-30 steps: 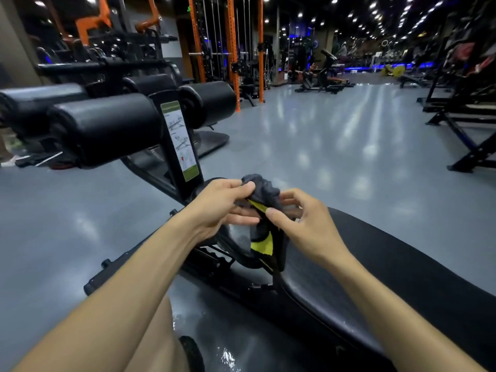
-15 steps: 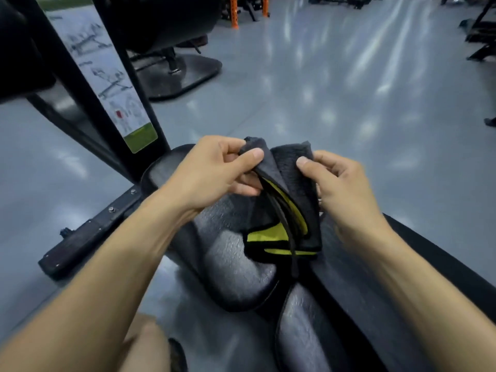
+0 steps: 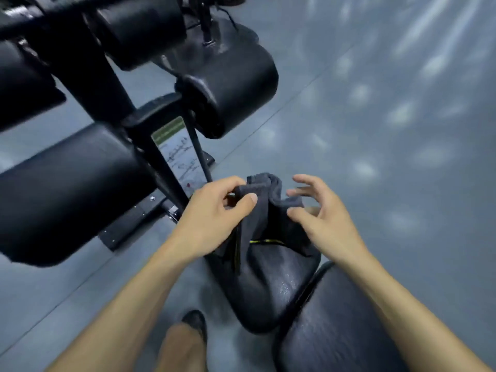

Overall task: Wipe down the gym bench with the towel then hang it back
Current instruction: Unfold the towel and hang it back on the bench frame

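Observation:
A dark grey towel [image 3: 265, 210] with a thin yellow edge hangs bunched over the black seat pad of the gym bench [image 3: 271, 285]. My left hand [image 3: 214, 216] pinches the towel's top left fold between thumb and fingers. Beside the towel on the right, my right hand [image 3: 319, 213] has its fingers spread and loosely bent; the thumb touches the cloth and the fingers look blurred. The bench's longer back pad [image 3: 335, 326] runs toward the lower right.
Black roller pads [image 3: 230, 84] and a post with an instruction label [image 3: 177, 154] stand just beyond the seat. A large black pad [image 3: 61, 194] fills the left. My foot [image 3: 196, 323] is on the grey floor [image 3: 389, 130] below the seat.
The view has tipped down toward the bench. My right hand has let go of the towel's right fold and spread its fingers; my left hand keeps its pinch.

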Motion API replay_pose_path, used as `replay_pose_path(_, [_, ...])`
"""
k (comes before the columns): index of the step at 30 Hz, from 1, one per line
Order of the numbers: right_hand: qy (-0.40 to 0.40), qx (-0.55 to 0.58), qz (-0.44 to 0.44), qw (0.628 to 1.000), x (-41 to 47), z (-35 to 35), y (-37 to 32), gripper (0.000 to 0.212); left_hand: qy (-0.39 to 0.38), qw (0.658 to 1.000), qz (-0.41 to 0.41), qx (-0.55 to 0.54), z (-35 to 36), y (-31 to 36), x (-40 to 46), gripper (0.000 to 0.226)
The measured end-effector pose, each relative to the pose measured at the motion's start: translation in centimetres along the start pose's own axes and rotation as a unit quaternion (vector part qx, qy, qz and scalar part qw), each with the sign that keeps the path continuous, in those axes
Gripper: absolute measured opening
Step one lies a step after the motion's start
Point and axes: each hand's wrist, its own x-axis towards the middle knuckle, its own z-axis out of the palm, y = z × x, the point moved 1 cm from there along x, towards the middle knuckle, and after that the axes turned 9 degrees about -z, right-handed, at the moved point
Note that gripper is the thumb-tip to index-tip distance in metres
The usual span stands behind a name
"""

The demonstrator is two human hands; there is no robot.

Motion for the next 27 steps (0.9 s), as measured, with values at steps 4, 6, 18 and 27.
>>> replay_pose_path(4, [-0.137,-0.080,-0.181,0.971,1.1,1.0,-10.6,0.040,0.020,0.999,0.009,0.049,-7.4,6.6,-2.8,0.017])
replay_pose_path(6, [-0.148,-0.052,-0.203,0.967,2.1,1.9,-15.9,0.027,0.016,0.999,0.017,0.039,-11.0,9.5,-4.3,0.009])
replay_pose_path(18, [-0.232,0.074,-0.155,0.957,7.8,12.2,-32.9,0.014,-0.035,0.942,-0.175,-0.283,-30.7,13.1,-8.1,0.030])
replay_pose_path(27, [-0.232,0.125,-0.112,0.958,10.2,18.2,-38.6,0.018,0.002,0.916,-0.211,-0.342,-37.5,12.6,-8.1,0.006])
